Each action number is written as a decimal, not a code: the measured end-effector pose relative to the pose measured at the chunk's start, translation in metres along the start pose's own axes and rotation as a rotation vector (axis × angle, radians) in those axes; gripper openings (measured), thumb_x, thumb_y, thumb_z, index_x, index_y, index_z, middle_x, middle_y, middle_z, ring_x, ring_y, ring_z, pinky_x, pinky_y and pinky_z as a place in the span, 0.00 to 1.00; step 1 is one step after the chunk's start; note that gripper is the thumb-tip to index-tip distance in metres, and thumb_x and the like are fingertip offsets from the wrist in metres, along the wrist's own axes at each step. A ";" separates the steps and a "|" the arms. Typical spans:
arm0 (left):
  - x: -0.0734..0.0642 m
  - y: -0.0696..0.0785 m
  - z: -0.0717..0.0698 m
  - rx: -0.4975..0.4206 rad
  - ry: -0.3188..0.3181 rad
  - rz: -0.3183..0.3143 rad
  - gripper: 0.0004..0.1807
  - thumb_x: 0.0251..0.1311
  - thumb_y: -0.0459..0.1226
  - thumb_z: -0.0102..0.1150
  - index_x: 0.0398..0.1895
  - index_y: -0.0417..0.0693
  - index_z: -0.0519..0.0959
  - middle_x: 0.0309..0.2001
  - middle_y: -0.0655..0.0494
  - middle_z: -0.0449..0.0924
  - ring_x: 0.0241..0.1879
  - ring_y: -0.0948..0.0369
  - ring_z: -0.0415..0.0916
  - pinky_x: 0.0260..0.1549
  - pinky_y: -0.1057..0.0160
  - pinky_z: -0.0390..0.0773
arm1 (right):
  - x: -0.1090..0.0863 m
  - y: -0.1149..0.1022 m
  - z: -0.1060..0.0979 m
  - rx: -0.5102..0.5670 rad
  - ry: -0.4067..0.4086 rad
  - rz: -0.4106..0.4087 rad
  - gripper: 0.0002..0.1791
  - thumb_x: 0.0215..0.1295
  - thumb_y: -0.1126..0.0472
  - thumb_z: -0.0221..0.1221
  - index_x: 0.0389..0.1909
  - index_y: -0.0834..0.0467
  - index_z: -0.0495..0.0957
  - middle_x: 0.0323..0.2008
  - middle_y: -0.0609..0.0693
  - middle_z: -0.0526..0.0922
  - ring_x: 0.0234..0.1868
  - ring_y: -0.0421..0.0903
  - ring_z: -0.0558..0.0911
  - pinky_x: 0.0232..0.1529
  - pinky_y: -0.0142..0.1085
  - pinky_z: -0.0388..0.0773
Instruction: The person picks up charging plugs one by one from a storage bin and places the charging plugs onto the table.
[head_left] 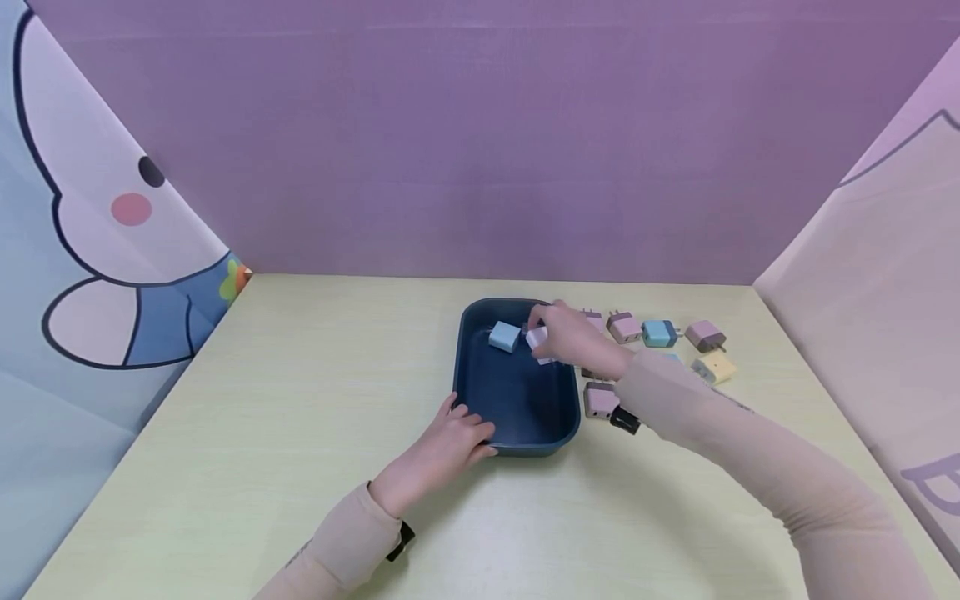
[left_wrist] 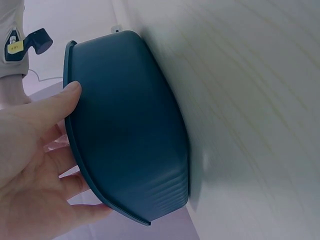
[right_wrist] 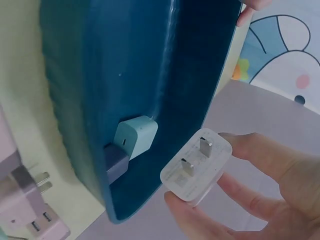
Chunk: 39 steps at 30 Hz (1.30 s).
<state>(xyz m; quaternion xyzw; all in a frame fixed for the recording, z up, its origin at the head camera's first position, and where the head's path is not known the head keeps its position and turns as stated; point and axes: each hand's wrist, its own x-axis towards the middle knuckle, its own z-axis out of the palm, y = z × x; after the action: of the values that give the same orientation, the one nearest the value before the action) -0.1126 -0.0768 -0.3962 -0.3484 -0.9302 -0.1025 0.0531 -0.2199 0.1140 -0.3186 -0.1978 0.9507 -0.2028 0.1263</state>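
Observation:
My right hand point(head_left: 576, 337) pinches a white plug charger point(right_wrist: 195, 170) between thumb and fingers, its two metal prongs facing the right wrist camera. The charger is over the far right part of a dark blue plastic bin point(head_left: 517, 408). Inside that bin lies a light blue charger point(right_wrist: 137, 136), with a dark purple-grey block point(right_wrist: 116, 162) against it. At the bin's near left corner, my left hand point(head_left: 448, 446) grips the rim. Its thumb point(left_wrist: 70, 97) presses the outer wall, while the other fingers reach over to the inner side.
Right of the bin, several chargers lie on the pale wooden table point(head_left: 337, 375): pink ones point(head_left: 624, 327), a blue one point(head_left: 659, 333), a mauve one point(head_left: 705, 335) and a yellow one point(head_left: 714, 367). Another pink charger point(head_left: 600, 401) sits by the bin's right wall. A purple backdrop point(head_left: 480, 150) stands behind.

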 end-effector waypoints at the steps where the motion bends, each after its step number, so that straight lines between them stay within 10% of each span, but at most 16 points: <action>1: 0.000 0.000 0.000 -0.002 -0.003 -0.002 0.10 0.54 0.44 0.56 0.23 0.50 0.73 0.23 0.58 0.73 0.28 0.59 0.66 0.52 0.42 0.61 | -0.001 0.002 -0.001 0.000 0.005 0.000 0.19 0.52 0.61 0.62 0.45 0.61 0.72 0.45 0.60 0.68 0.32 0.48 0.72 0.29 0.35 0.74; 39: -0.001 0.000 0.001 -0.021 -0.001 -0.003 0.09 0.55 0.43 0.56 0.23 0.51 0.72 0.22 0.59 0.72 0.27 0.60 0.65 0.53 0.43 0.60 | -0.045 0.072 -0.008 0.008 0.137 -0.055 0.17 0.48 0.66 0.63 0.38 0.70 0.72 0.35 0.63 0.76 0.31 0.52 0.73 0.33 0.45 0.71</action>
<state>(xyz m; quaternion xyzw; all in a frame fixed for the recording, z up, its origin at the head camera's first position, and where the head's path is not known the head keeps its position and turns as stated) -0.1119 -0.0767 -0.3975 -0.3477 -0.9296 -0.1124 0.0490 -0.2055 0.1964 -0.3351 -0.2088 0.9506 -0.2229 0.0559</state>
